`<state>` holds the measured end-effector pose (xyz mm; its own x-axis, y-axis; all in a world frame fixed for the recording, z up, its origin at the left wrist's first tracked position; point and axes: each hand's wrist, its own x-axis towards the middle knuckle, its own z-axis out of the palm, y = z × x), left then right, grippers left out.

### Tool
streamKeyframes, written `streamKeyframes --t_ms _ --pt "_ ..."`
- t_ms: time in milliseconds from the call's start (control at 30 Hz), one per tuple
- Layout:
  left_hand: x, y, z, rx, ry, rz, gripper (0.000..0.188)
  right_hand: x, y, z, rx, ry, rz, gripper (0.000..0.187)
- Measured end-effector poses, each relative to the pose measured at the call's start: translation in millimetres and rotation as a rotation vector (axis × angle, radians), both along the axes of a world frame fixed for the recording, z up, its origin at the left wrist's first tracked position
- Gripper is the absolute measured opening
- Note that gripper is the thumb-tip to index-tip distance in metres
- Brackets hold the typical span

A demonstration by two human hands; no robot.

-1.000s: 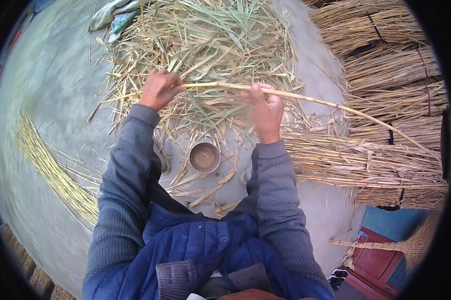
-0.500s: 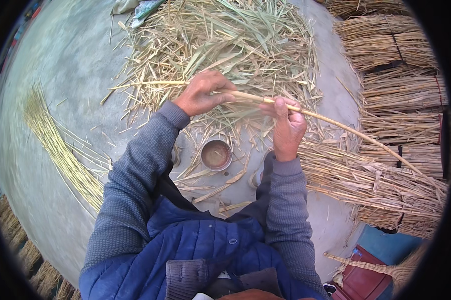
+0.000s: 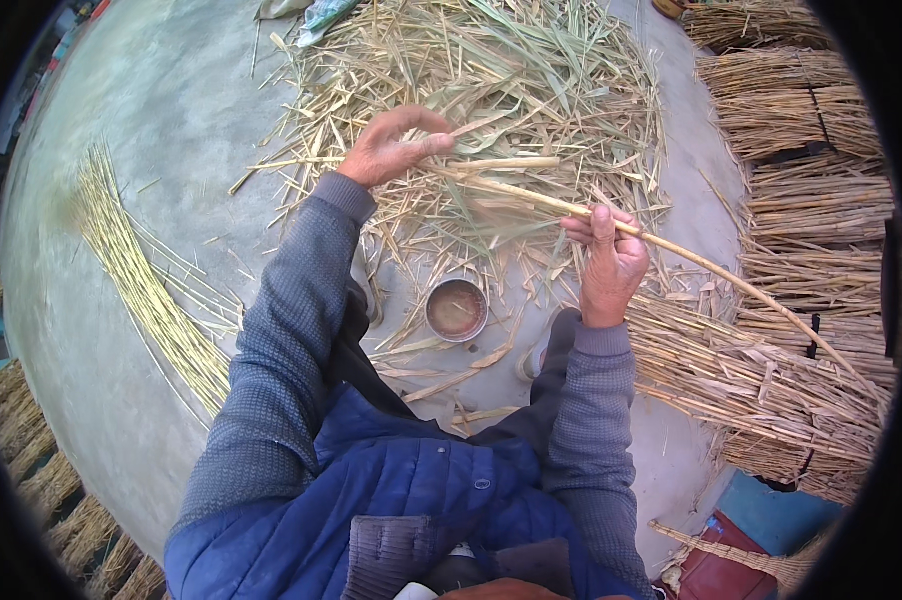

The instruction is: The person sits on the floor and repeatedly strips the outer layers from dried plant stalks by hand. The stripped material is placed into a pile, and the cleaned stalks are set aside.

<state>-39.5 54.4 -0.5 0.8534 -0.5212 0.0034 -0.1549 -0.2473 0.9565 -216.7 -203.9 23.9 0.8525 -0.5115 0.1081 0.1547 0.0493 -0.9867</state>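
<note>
Stalk [image 3: 713,264], bowed lengthwise, slanting lower right

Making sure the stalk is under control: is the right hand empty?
No, the right hand grips a long, thin yellowish stalk that sticks out past it on both sides.

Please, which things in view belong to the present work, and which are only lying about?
Probably belonging: long stalk in the right hand; leaf pile; pale stalks at left; stalk bundle at right.
Apparently lying about: round bowl; crumpled cloth.
</note>
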Motion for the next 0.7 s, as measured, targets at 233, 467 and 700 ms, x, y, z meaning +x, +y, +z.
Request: streamKeyframes --t_ms 233,467,700 --pt "-1 2 -13 0.142 -0.181 -0.217 0.034 3 -3 4 0.029 -0.019 -0.002 0.024" --pt "-8 -8 -12 -0.114 0.126 -0.141 0.019 0 -6 13 -0.012 -0.002 -0.041 0.025" --pt "19 32 -2 -0.688 0.150 0.409 0.018 -8 -16 12 -0.037 0.011 -0.052 0.027"
